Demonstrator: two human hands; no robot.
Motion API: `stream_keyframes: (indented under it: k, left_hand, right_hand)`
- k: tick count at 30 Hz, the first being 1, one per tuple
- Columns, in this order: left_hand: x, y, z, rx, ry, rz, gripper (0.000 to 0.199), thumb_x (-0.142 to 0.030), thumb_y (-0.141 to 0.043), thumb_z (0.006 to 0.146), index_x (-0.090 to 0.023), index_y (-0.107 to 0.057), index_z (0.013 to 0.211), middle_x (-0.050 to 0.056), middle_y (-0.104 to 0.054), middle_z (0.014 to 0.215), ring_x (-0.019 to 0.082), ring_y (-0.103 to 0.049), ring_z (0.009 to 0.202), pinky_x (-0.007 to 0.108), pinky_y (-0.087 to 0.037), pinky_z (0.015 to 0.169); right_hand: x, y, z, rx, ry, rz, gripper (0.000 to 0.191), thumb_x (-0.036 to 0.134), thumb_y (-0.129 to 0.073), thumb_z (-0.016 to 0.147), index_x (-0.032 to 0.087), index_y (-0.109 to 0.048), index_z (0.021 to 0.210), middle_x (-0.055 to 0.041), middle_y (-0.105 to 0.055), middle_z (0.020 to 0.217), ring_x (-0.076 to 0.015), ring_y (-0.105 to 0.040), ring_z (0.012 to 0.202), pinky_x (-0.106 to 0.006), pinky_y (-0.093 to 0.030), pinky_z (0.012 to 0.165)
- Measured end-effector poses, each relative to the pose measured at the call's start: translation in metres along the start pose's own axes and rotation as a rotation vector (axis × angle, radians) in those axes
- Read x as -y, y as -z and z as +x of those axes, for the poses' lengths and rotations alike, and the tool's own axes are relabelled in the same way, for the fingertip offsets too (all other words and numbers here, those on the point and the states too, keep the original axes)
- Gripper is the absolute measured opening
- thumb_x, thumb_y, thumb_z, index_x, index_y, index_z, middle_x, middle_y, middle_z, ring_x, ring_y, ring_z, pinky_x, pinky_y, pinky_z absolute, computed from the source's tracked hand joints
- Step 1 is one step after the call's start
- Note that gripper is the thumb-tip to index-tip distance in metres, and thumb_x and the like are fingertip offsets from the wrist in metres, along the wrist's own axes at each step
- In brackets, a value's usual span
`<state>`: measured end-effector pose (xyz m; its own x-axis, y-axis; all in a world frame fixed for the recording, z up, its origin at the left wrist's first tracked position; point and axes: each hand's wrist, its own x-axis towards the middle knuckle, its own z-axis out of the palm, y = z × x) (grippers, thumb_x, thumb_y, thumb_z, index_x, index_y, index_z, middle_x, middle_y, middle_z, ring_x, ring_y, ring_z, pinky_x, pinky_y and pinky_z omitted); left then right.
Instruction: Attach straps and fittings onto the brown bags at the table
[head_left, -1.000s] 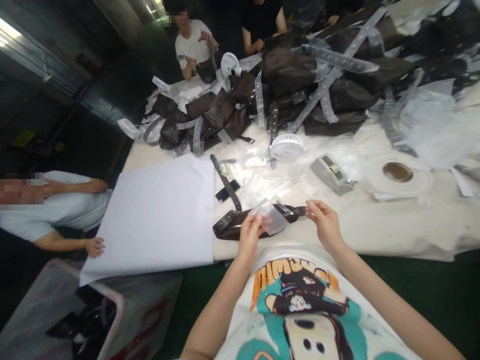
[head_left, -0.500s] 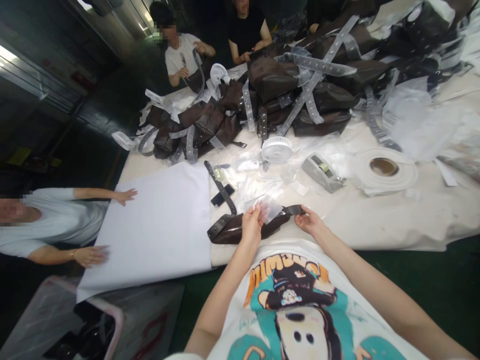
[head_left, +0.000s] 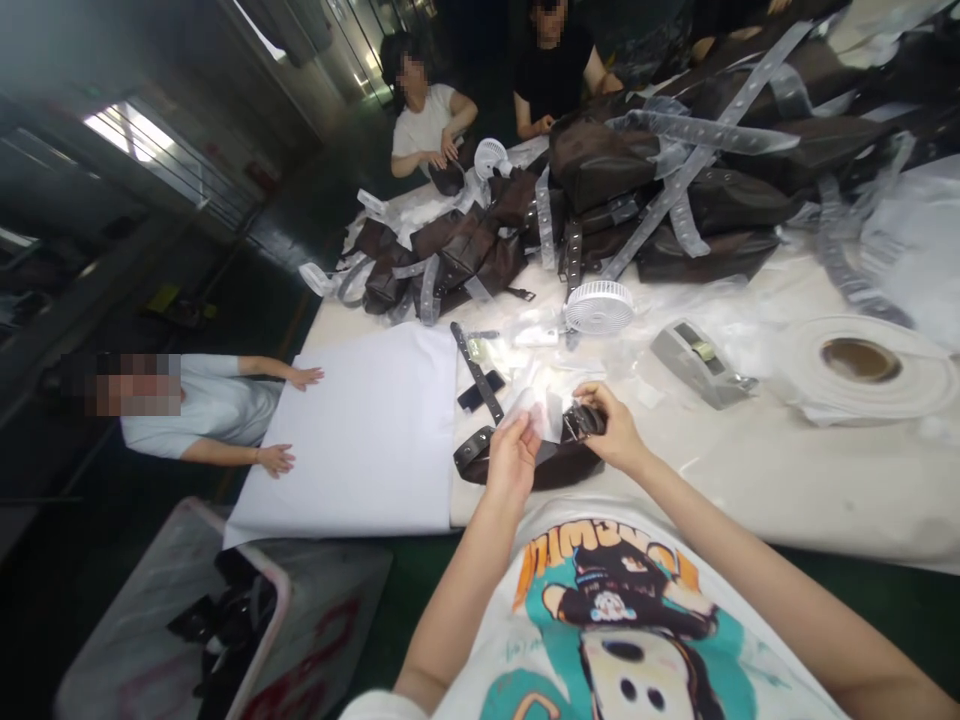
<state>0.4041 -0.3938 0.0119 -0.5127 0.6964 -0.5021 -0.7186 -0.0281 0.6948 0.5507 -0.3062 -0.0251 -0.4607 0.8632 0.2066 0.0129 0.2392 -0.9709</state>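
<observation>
A dark brown bag (head_left: 559,468) lies at the table's near edge, just in front of my body. My left hand (head_left: 516,452) pinches a small clear plastic sheet (head_left: 551,412) above it. In my right hand (head_left: 616,430) is the bag's dark strap (head_left: 586,421), its buckle end raised and facing my left hand. The plastic reaches close to the buckle; whether they touch I cannot tell. The bag's other strap (head_left: 476,370), with metal eyelets, stretches away to the upper left over a black phone-like slab (head_left: 481,392).
Behind are a white fan (head_left: 598,307), a tape dispenser (head_left: 705,362), a white roll (head_left: 806,370) and a heap of brown bags (head_left: 675,200). To the left, a co-worker's hands (head_left: 276,460) rest on white sheeting (head_left: 360,440). A bin (head_left: 277,610) stands below.
My right hand has lifted the strap end and brought it inward toward the plastic in my left hand. The camera view has shifted left. The co-worker's near hand has moved up the sheeting.
</observation>
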Motion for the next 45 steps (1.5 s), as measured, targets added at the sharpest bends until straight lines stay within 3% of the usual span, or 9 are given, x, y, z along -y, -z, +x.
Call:
stream_keyframes:
  k: [3, 6, 10, 14, 18, 22, 30, 34, 45]
  left_hand:
    - [-0.002, 0.012, -0.007, -0.018, -0.020, 0.008, 0.024, -0.020, -0.082, 0.073, -0.013, -0.069, 0.091, 0.013, -0.077, 0.102, 0.023, -0.075, 0.095, 0.027, -0.060, 0.078]
    - [-0.002, 0.023, -0.012, -0.063, -0.037, 0.024, 0.027, -0.021, -0.086, 0.068, -0.014, -0.068, 0.088, 0.010, -0.077, 0.100, 0.022, -0.075, 0.091, 0.028, -0.060, 0.078]
    - [0.001, 0.032, -0.010, -0.076, -0.051, 0.026, 0.031, -0.016, -0.089, 0.062, -0.014, -0.069, 0.085, 0.003, -0.075, 0.084, 0.016, -0.074, 0.078, 0.023, -0.059, 0.072]
    - [0.002, 0.037, -0.006, -0.070, -0.026, -0.056, 0.028, -0.010, -0.086, 0.066, -0.014, -0.072, 0.091, 0.004, -0.076, 0.085, 0.012, -0.073, 0.076, 0.016, -0.058, 0.070]
    - [0.002, 0.039, -0.009, -0.058, 0.015, -0.074, 0.025, -0.014, -0.083, 0.071, -0.014, -0.074, 0.094, 0.009, -0.078, 0.097, 0.016, -0.074, 0.086, 0.021, -0.060, 0.076]
    - [0.003, 0.037, -0.011, -0.013, 0.020, 0.014, 0.037, -0.018, -0.089, 0.065, -0.014, -0.073, 0.098, 0.010, -0.077, 0.104, 0.018, -0.074, 0.088, 0.022, -0.059, 0.074]
    - [0.009, 0.034, -0.002, -0.043, -0.093, 0.070, 0.036, -0.023, -0.095, 0.055, -0.012, -0.071, 0.080, 0.002, -0.073, 0.075, 0.013, -0.069, 0.069, 0.025, -0.056, 0.072]
    - [0.011, 0.031, -0.002, -0.042, -0.078, 0.030, 0.038, -0.023, -0.095, 0.053, -0.011, -0.071, 0.080, 0.002, -0.073, 0.077, 0.012, -0.068, 0.071, 0.025, -0.055, 0.075]
    - [0.020, 0.027, -0.005, -0.005, -0.066, 0.032, 0.036, -0.024, -0.094, 0.056, -0.013, -0.071, 0.081, 0.002, -0.073, 0.078, 0.013, -0.068, 0.071, 0.025, -0.055, 0.074]
  right_hand:
    - [0.007, 0.003, 0.003, 0.296, 0.041, -0.078, 0.023, 0.019, -0.062, 0.066, 0.022, -0.064, 0.088, -0.0018, -0.065, 0.083, -0.0199, -0.060, 0.078, -0.031, -0.045, 0.074]
    - [0.014, 0.012, 0.002, 0.563, -0.029, -0.231, 0.009, 0.020, -0.063, 0.066, 0.022, -0.062, 0.074, 0.0010, -0.063, 0.071, -0.0177, -0.057, 0.067, -0.028, -0.041, 0.063]
    - [0.027, 0.024, -0.005, 0.951, -0.031, -0.439, 0.025, 0.013, -0.069, 0.053, 0.022, -0.065, 0.076, 0.0023, -0.064, 0.069, -0.0163, -0.054, 0.062, -0.026, -0.034, 0.056]
    - [0.038, 0.036, -0.007, 1.123, -0.081, -0.178, 0.031, 0.024, -0.077, 0.061, 0.023, -0.072, 0.091, -0.0004, -0.070, 0.083, -0.0181, -0.059, 0.070, -0.026, -0.042, 0.060]
    - [0.037, 0.037, -0.005, 1.009, -0.217, -0.037, 0.025, 0.045, -0.067, 0.083, 0.020, -0.070, 0.081, -0.0015, -0.069, 0.077, -0.0184, -0.061, 0.072, -0.028, -0.046, 0.066]
    - [0.032, 0.028, -0.007, 0.717, -0.130, -0.089, 0.038, 0.053, -0.064, 0.087, 0.019, -0.064, 0.070, -0.0004, -0.062, 0.071, -0.0169, -0.056, 0.070, -0.028, -0.043, 0.067]
    - [0.031, 0.025, -0.014, 0.462, -0.121, -0.020, 0.032, 0.049, -0.074, 0.079, 0.019, -0.065, 0.074, -0.0005, -0.064, 0.074, -0.0175, -0.056, 0.072, -0.029, -0.044, 0.068]
    - [0.029, 0.019, -0.016, 0.394, -0.129, 0.022, 0.028, 0.046, -0.075, 0.078, 0.020, -0.073, 0.088, -0.0040, -0.071, 0.086, -0.0214, -0.063, 0.081, -0.032, -0.048, 0.077]
    - [0.021, -0.002, -0.016, 0.363, -0.295, 0.141, 0.030, 0.047, -0.079, 0.072, 0.019, -0.071, 0.072, -0.0007, -0.068, 0.072, -0.0181, -0.060, 0.071, -0.030, -0.047, 0.069]
